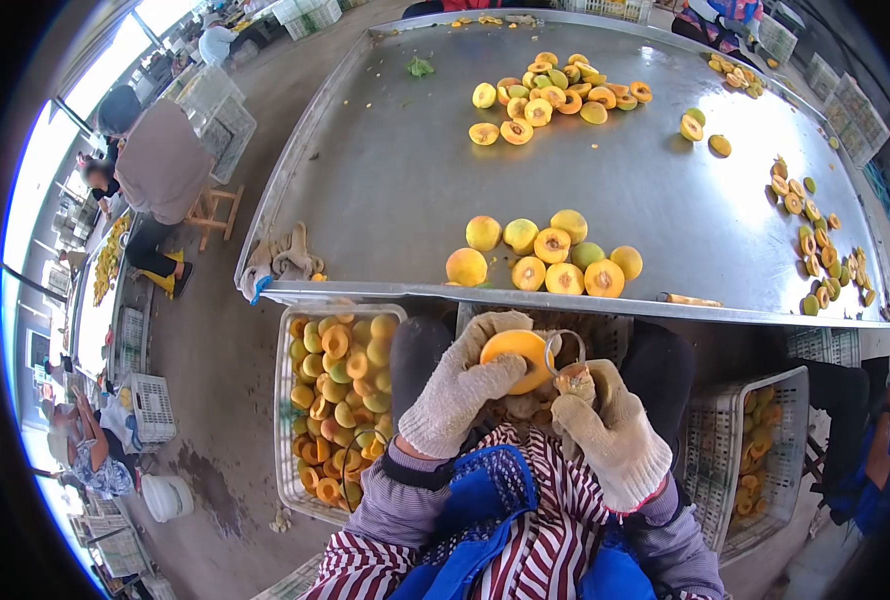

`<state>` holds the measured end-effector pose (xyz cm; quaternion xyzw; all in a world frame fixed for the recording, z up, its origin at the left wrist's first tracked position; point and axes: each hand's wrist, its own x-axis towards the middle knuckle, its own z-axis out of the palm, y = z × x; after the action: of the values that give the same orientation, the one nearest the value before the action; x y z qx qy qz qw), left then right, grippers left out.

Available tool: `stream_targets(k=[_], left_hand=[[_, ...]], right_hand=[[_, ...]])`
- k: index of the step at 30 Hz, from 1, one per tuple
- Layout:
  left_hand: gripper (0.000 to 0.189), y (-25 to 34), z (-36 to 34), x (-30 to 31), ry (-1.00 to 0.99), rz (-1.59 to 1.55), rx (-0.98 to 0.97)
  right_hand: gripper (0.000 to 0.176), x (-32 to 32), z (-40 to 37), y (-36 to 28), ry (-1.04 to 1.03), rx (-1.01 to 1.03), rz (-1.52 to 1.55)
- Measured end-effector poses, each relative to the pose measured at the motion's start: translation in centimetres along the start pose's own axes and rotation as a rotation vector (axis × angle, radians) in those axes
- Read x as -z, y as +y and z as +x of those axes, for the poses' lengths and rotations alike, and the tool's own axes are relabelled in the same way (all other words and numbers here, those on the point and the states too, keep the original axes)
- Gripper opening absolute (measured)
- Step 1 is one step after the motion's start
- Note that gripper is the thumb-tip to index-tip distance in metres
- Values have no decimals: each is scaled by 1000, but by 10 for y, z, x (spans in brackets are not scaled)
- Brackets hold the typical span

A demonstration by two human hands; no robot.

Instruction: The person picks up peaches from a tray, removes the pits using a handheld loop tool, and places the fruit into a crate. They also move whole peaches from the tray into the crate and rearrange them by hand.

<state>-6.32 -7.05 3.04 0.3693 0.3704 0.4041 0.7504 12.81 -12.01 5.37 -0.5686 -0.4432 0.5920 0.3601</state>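
My left hand [465, 388], in a pale knitted glove, is closed on a yellow peach half [521, 362] above my lap. My right hand [617, 435], gloved the same way, grips the wrapped handle of a loop-bladed pitting knife [579, 342]. The metal loop is right at the peach half's edge. Beyond my hands, a group of whole and halved peaches [551, 245] lies along the near edge of the metal table [405, 190]. A crate [577, 322] between my knees is partly hidden by my hands.
Left of my legs stands a crate [283, 440] full of peach halves; another crate [710, 450] with fruit is on the right. More halves [565, 88] lie across the table. Gloves [283, 258] rest at its left corner. Other people [165, 160] sit nearby.
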Motion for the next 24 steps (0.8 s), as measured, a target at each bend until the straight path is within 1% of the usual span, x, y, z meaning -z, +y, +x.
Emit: stream_targets(k=[1,2,3,5,6,7,9,10,12,16,22,24], left_hand=[[55,-1,0,-1,68,-92,-37],[51,-6,2,-1,83,-225,-41],[51,-6,4,-3,86,-224,-41],[50,-8,5,-7,93,-256,-136],[53,-12,6,-6,80,-246,-182],[53,-13,6,-7,79,-243,-176],[53,-14,5,-10,37,-436,-225],[53,-14,5,-12,36,-436,-222],[60,-14,3,-17,60,-448,-241],[62,-15,0,-22,83,-407,-273],[63,-18,-3,-32,91,-297,-340],[58,-25,-3,-38,123,-198,-525]], right_hand=[[34,-1,-1,1,-22,49,-50],[33,-1,-1,2,-45,100,-100],[33,-3,-1,1,-47,100,-99],[31,-9,-3,0,-104,-13,-75],[36,-10,-1,0,-99,-51,-119],[36,-14,-1,0,-97,-54,-114],[39,-20,-1,-2,-6,101,-358],[42,-21,1,-2,-5,111,-374],[41,-24,1,1,25,139,-376],[41,-25,0,3,60,211,-384],[36,-26,-2,1,51,241,-418],[35,-24,-3,2,27,243,-398]])
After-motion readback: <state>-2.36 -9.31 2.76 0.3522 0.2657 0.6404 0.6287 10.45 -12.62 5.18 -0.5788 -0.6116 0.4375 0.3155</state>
